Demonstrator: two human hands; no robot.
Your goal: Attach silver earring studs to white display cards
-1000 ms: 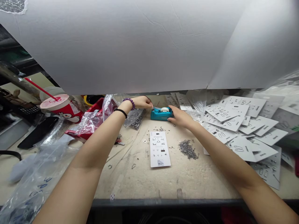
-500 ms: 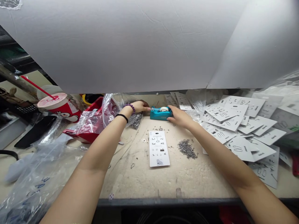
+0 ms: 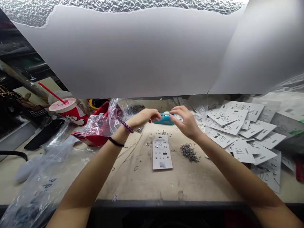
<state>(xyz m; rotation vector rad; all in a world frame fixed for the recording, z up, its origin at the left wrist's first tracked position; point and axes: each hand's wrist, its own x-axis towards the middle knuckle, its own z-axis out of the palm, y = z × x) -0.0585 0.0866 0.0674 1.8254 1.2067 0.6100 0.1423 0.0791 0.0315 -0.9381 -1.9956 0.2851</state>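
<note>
Tape dispenser point(image 3: 166, 120) sits centre frame, likely for two-handed reach: left hand point(image 3: 147, 116) curled at its left end, can't tell grip, right hand point(image 3: 187, 123) spread wide, card point(image 3: 162, 151) flat below, likely kept handy.

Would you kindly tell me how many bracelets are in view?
2, both on the left arm: a purple bracelet nearer the left hand, and a black bracelet farther up.

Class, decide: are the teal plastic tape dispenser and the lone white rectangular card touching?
Apart: the head view shows beige tabletop with small silver metal bits between the dispenser and card.
</note>
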